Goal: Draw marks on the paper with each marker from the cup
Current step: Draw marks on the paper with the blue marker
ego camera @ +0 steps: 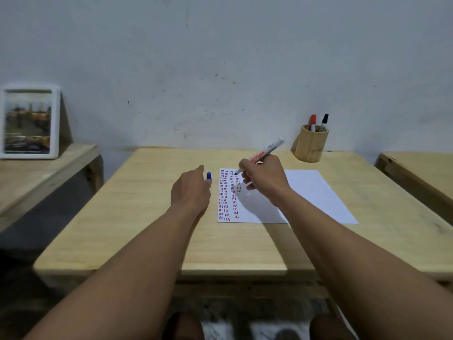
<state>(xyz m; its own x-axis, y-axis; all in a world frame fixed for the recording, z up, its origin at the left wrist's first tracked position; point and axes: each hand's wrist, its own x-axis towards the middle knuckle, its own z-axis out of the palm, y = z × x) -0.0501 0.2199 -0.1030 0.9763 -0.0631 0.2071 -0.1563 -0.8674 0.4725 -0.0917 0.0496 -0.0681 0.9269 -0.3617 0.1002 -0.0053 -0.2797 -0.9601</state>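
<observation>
A white sheet of paper (306, 197) lies on the wooden table (147, 217), its left part filled with columns of short red, blue and black marks. My right hand (266, 182) grips an uncapped white marker (267, 150) with its blue tip touching the top of the paper. My left hand (191, 190) rests on the table just left of the sheet, its fingers curled beside a blue cap (208, 175) that stands at its fingertips. A wooden cup (310, 147) at the back right holds a red marker (313, 121) and a black marker (324, 121).
A white framed picture (29, 121) leans on a lower wooden bench at the left. Another wooden table edge (416, 168) shows at the right. A pale wall stands right behind the table. My knees show below the table's front edge.
</observation>
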